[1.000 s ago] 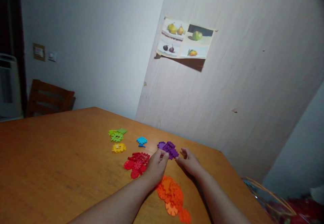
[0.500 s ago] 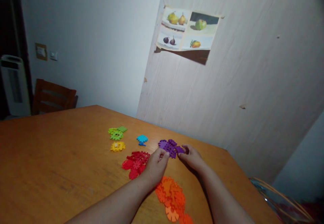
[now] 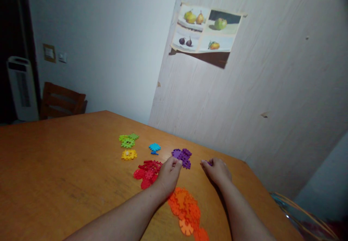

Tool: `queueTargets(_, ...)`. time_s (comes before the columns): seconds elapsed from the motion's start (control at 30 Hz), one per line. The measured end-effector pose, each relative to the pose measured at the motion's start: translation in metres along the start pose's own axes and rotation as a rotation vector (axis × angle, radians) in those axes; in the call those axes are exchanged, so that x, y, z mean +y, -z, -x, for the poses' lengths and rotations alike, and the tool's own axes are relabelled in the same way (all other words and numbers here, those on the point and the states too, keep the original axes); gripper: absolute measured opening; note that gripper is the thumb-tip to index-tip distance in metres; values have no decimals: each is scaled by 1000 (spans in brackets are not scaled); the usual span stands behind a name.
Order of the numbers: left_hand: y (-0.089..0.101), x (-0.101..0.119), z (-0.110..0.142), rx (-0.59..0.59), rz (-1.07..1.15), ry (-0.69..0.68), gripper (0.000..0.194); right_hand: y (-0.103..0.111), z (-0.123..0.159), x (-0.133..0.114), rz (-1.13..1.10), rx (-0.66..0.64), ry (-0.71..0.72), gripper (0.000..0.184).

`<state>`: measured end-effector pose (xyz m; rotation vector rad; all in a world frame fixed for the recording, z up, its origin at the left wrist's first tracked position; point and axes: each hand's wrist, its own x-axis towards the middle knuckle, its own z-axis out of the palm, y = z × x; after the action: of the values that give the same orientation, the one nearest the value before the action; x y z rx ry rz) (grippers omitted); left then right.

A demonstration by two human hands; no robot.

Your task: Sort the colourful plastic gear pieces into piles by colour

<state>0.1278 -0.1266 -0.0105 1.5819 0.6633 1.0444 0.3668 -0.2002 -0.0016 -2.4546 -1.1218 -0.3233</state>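
My right hand (image 3: 219, 170) is closed around a purple plastic piece (image 3: 209, 163), of which only a sliver shows between the fingers. To its left lies a pile of purple interlocking plastic pieces (image 3: 185, 155) with notched edges. My left hand (image 3: 170, 175) is closed in a pinch at the near edge of that pile; whatever its fingertips hold is hidden. Partly behind the left wrist lie red plastic pieces (image 3: 148, 172), some round, some grid-like. A heap of orange notched discs (image 3: 186, 206) spreads between my forearms.
Farther left on the wooden table (image 3: 67, 154) are green pieces (image 3: 128, 141), yellow pieces (image 3: 129, 155) and blue pieces (image 3: 154, 147). A wall closes off the table's far side. A wooden chair (image 3: 61, 99) stands at the back left. Cables (image 3: 301, 212) hang beyond the right edge.
My right hand has moved right, away from the purple pile, taking one purple piece with it. The left hand stays beside the pile. The camera view has shifted slightly.
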Motion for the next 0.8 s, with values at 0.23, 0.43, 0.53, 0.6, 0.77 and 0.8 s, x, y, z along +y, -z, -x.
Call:
queueTargets(0.23, -2, -2, 0, 16, 52, 9, 29, -3, 18, -55, -186, -31, 292, 44)
queueTargets(0.43, -1, -2, -1, 9, 60, -2, 22, -13, 35, -80, -184, -132, 422, 52)
queueTargets(0.53, -1, 0, -1, 11, 70, 11, 22, -15, 34, -78, -181, -140, 403, 44)
queueTargets(0.6, -2, 0, -1, 10, 95, 26, 22, -15, 29, -73, -190, -120, 381, 44)
queueTargets(0.77, -4, -2, 0, 9, 141, 20, 22, -18, -2, -31, -311, -39, 264, 42)
queueTargets(0.8, -4, -3, 0, 11, 143, 17, 22, -19, -9, -18, -345, -22, 232, 42)
